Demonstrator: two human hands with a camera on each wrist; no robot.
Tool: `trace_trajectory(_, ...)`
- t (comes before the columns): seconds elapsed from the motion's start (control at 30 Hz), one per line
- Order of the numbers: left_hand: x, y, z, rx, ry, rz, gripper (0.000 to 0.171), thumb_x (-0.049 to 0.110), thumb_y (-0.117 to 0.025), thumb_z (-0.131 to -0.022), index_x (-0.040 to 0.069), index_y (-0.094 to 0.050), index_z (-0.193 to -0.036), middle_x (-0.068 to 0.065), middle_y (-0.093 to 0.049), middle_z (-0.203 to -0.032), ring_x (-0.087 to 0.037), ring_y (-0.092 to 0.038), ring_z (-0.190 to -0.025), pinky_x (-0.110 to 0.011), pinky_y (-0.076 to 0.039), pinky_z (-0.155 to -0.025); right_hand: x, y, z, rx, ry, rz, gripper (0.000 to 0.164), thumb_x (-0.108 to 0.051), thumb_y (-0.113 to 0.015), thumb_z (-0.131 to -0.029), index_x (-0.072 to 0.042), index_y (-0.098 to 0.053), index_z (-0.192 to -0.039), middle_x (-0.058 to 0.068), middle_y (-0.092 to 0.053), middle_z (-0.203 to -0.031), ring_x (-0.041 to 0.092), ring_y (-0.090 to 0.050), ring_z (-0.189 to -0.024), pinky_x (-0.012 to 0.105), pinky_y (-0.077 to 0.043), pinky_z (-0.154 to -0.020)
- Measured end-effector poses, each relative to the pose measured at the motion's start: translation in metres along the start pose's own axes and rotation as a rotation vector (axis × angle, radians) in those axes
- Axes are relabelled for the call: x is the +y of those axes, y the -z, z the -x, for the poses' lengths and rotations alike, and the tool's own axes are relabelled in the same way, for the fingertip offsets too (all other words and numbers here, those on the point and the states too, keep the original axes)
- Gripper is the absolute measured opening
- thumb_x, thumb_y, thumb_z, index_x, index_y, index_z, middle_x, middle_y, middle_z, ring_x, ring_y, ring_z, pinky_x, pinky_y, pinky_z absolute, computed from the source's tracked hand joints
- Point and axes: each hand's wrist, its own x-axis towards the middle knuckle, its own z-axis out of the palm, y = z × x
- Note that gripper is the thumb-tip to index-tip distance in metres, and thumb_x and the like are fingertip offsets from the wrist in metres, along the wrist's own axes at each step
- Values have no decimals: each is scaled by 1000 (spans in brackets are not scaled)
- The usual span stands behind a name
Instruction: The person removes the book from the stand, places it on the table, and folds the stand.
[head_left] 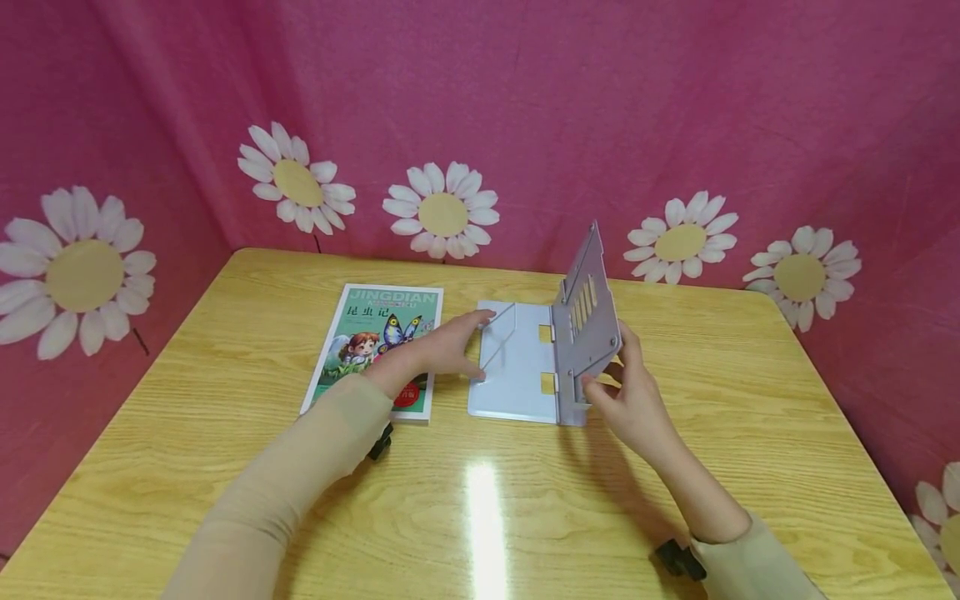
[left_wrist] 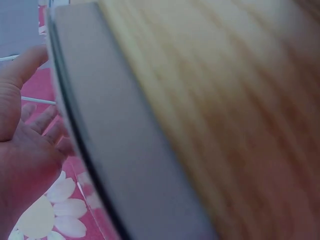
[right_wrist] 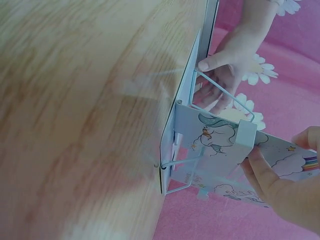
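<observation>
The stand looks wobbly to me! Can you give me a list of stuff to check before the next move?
1. Base down on the table: ok, it lies there.
2. Panel raised: ok, it stands up from the base.
3. Panel steadied: ok, the right hand holds it.
4. Wire locked in place: cannot tell; the left hand is beside it.
5. Book out of the way: ok, it lies beside the base.
6. Book uncovered: not ok, the left arm is over part of it.
</observation>
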Motion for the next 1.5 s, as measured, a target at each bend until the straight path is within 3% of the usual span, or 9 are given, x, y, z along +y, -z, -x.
trace_trajectory(0.4,-3,-1,-1,25,-8,-79,87,26,-79,-77,13,-29,-147,-7,-40,-146,-24,-31,-138,-39,-24,-114,-2,0,-1,2,-6,-4,82,4,-56,-87,-28,-11,-149,17,-35,-146,38,-54,-116,48,-52,-84)
trace_trajectory(0.87,-1,3,-6,-27,0,-138,84,29,-79,-76,18,-34,-146,-4,-35,-150,-25,-30,-137,-40,-26,-113,2,-2,-1,-1,-27,10,83,3,-57,-87,-25,-10,-149,17,-34,-146,37,-53,-116,49,-52,-84)
trace_trajectory(1.2,6,8,-7,-78,2,-192,83,30,-79,-76,19,-35,-146,-7,-34,-150,-31,-27,-137,-46,-25,-113,-31,-1,2,-6,-28,23,77,7,-52,-87,-11,-10,-148,25,-33,-144,43,-52,-115,53,-50,-85)
trace_trajectory(1.5,9,8,-10,-110,39,-220,83,32,-78,-77,23,-33,-147,-8,-30,-151,-32,-25,-138,-49,-27,-111,-3,-2,-1,8,-22,12,82,5,-56,-87,-22,-10,-149,19,-34,-145,39,-53,-116,50,-52,-84)
